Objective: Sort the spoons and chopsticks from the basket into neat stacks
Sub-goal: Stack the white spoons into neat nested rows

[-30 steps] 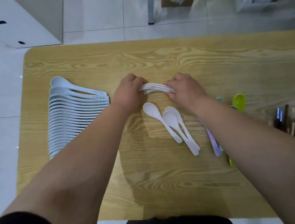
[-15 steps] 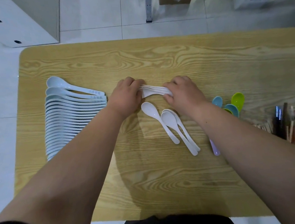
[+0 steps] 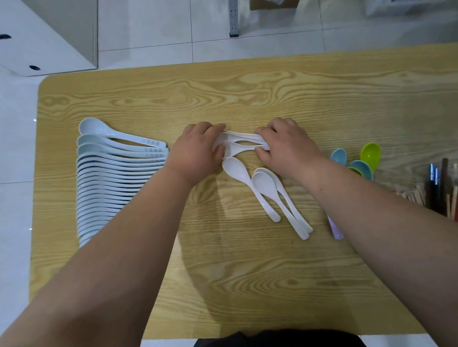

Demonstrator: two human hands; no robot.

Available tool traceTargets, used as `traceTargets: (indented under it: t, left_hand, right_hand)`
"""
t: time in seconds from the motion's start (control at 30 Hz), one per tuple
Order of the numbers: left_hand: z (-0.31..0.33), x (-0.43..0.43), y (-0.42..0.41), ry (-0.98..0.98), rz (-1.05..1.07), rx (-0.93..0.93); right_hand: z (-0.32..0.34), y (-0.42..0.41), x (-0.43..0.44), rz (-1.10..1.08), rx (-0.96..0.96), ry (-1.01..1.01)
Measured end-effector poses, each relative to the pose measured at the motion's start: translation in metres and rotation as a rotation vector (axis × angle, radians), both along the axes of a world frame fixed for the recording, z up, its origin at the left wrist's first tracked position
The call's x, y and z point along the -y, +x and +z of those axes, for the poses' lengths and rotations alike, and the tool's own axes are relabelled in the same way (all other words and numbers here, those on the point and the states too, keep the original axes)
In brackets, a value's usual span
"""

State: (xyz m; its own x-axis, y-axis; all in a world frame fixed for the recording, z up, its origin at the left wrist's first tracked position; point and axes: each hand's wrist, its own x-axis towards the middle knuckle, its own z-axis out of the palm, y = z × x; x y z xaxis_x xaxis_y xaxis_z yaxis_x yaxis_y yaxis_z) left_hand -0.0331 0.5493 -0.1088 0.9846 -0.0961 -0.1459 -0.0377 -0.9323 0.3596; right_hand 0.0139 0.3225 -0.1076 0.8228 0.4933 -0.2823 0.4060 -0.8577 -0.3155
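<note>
Your left hand (image 3: pixel 197 151) and right hand (image 3: pixel 286 144) both grip a nested bundle of white spoons (image 3: pixel 240 142) — square it, then probably add the loose spoons (image 3: pixel 267 192) on the surface (image 3: pixel 258 280).

White spoons (image 3: pixel 243 142) bundled mid-table, three loose spoons (image 3: pixel 275 197) below, pale-blue stack (image 3: pixel 113 177) left, chopsticks (image 3: pixel 454 194) right

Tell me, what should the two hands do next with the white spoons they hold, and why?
Probably squeeze the held white spoons together so they nest snugly. The left hand grips one end of the bundle and the right hand the other, yet gaps show between the handles. Three loose white spoons lie just below on the table, likely to be added once the bundle is tidy.
</note>
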Motion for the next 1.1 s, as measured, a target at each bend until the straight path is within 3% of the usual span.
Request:
traceTargets:
  t: [0.2, 0.33, 0.4, 0.5, 0.63, 0.77, 0.9, 1.1]
  left_hand:
    - [0.004, 0.006, -0.022, -0.010, 0.094, 0.189]
    - [0.007, 0.020, -0.039, 0.045, 0.034, 0.415]
    - [0.008, 0.028, -0.039, 0.053, -0.014, 0.434]
    - [0.009, 0.039, -0.041, 0.089, -0.113, 0.283]
    - [0.014, 0.045, -0.048, 0.183, -0.024, -0.096]
    - [0.011, 0.042, -0.072, 0.249, 0.010, -0.131]
    - [0.009, 0.037, -0.101, 0.350, -0.105, -0.174]
    - [0.028, 0.029, -0.141, -0.273, 0.269, -0.407]
  right_hand:
    - [0.004, -0.014, 0.005, -0.043, 0.037, 0.109]
    - [0.008, -0.054, 0.015, -0.144, 0.112, 0.229]
    - [0.005, -0.078, 0.019, -0.160, 0.122, 0.232]
    - [-0.003, -0.105, 0.025, -0.182, 0.032, 0.180]
    - [-0.011, -0.118, 0.030, -0.173, -0.050, 0.050]
    - [-0.010, -0.120, 0.030, -0.180, -0.160, 0.005]
    - [-0.004, -0.129, 0.029, -0.222, -0.288, 0.007]
    - [0.017, -0.148, 0.033, -0.181, -0.443, 0.107]
